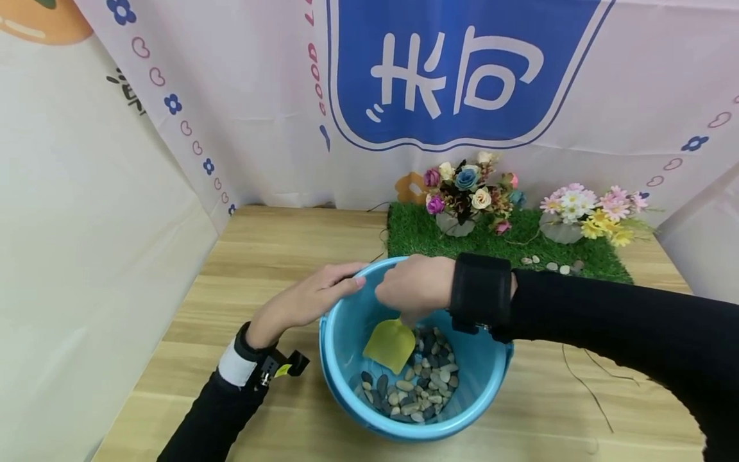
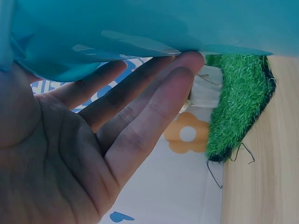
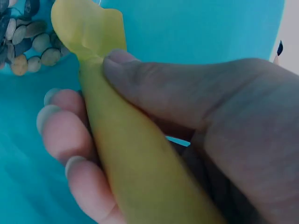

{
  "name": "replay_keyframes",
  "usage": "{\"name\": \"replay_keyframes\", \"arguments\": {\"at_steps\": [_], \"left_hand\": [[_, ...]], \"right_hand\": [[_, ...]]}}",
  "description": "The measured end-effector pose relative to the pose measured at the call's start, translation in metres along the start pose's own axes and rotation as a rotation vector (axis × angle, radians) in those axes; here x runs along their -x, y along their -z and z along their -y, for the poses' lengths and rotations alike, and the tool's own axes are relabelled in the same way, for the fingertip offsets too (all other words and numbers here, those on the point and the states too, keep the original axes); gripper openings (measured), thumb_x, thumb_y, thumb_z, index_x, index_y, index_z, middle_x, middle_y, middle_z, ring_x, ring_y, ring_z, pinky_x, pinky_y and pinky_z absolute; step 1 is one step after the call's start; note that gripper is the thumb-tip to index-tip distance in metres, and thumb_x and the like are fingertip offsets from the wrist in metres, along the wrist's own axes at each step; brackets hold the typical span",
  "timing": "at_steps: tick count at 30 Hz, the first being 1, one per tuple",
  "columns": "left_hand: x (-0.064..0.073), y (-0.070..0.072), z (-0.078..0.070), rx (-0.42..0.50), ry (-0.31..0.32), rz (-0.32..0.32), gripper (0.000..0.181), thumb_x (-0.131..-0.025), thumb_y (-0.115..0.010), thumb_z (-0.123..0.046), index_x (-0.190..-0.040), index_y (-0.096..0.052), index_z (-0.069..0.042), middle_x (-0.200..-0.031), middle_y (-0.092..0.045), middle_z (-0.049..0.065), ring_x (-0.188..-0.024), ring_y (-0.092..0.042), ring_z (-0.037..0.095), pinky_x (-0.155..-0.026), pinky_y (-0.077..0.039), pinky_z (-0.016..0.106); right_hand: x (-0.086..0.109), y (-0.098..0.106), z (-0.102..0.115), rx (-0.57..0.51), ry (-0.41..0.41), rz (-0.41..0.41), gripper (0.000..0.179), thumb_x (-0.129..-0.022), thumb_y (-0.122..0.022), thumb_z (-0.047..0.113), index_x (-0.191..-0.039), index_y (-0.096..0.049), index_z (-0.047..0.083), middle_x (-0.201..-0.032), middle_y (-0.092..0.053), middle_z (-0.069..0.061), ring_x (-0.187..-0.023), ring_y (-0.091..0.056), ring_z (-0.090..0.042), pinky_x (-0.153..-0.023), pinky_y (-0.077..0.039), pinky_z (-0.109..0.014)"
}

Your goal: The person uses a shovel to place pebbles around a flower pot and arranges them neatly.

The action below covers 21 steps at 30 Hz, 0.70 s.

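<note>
A light-blue bucket (image 1: 484, 385) stands on the table with several grey, tan and dark pebbles (image 1: 418, 393) at its bottom. My right hand (image 1: 417, 285) reaches in and holds a yellow toy shovel; in the right wrist view its fingers wrap the handle, thumb along the top. The shovel's blade (image 1: 389, 345) hangs beside the pebbles, against the bucket's left inner side. My left hand (image 1: 314, 296) holds the bucket's left rim, thumb over the inside. In the left wrist view its long, nearly straight fingers (image 2: 145, 121) lie along the outer wall.
Behind the bucket lies a green turf mat (image 1: 410, 228) with two potted flower bunches, one mixed roses (image 1: 466, 179), one daisies (image 1: 577, 205). A few pale stones (image 1: 552, 266) sit on the mat. Thin dark strands (image 1: 586, 385) lie on the wooden table (image 1: 265, 250). Printed curtains hang behind.
</note>
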<state>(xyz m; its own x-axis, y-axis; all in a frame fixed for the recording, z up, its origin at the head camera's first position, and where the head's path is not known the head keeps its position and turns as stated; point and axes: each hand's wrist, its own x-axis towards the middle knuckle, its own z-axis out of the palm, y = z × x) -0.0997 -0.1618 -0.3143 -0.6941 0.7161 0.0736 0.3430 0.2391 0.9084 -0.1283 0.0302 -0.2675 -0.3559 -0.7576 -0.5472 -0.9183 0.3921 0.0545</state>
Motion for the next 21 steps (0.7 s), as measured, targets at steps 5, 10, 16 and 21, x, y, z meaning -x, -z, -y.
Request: {"name": "replay_keyframes", "arguments": {"at_steps": [5,10,16,21], "left_hand": [[-0.002,0.001,0.018,-0.025,-0.012,-0.011,0.032,-0.103,-0.032,-0.018,-0.131,-0.045,-0.014,-0.112,-0.059,0.005,-0.087,-0.064,0.024,-0.069,-0.056,0.036],[-0.003,0.003,0.029,-0.026,-0.005,-0.011,0.033,-0.103,-0.032,-0.025,-0.132,-0.045,-0.017,-0.115,-0.058,0.001,-0.089,-0.064,0.021,-0.069,-0.056,0.036],[-0.002,0.003,0.029,-0.024,-0.006,-0.015,0.033,-0.103,-0.032,-0.025,-0.133,-0.045,-0.017,-0.116,-0.058,0.005,-0.088,-0.064,0.023,-0.068,-0.056,0.036],[-0.001,0.002,0.029,-0.021,0.006,-0.019,0.035,-0.103,-0.033,-0.026,-0.135,-0.043,-0.018,-0.118,-0.057,0.007,-0.089,-0.064,0.023,-0.067,-0.056,0.036]], "right_hand": [[-0.006,-0.004,0.001,0.005,0.005,0.006,0.023,-0.086,-0.066,0.027,-0.104,-0.063,0.013,-0.074,-0.056,0.004,-0.062,-0.053,-0.011,-0.062,-0.046,-0.025],[-0.012,-0.010,-0.004,-0.035,-0.004,0.054,0.014,-0.086,-0.066,0.029,-0.092,-0.061,0.017,-0.069,-0.056,0.006,-0.057,-0.052,-0.010,-0.058,-0.045,-0.024],[-0.017,-0.015,-0.003,-0.133,0.014,0.138,0.012,-0.087,-0.064,0.031,-0.086,-0.062,0.019,-0.065,-0.058,0.007,-0.053,-0.055,-0.008,-0.054,-0.047,-0.023],[-0.019,-0.018,-0.006,-0.194,0.055,0.150,0.013,-0.088,-0.063,0.027,-0.080,-0.065,0.018,-0.061,-0.060,0.004,-0.048,-0.056,-0.007,-0.050,-0.047,-0.022]]}}
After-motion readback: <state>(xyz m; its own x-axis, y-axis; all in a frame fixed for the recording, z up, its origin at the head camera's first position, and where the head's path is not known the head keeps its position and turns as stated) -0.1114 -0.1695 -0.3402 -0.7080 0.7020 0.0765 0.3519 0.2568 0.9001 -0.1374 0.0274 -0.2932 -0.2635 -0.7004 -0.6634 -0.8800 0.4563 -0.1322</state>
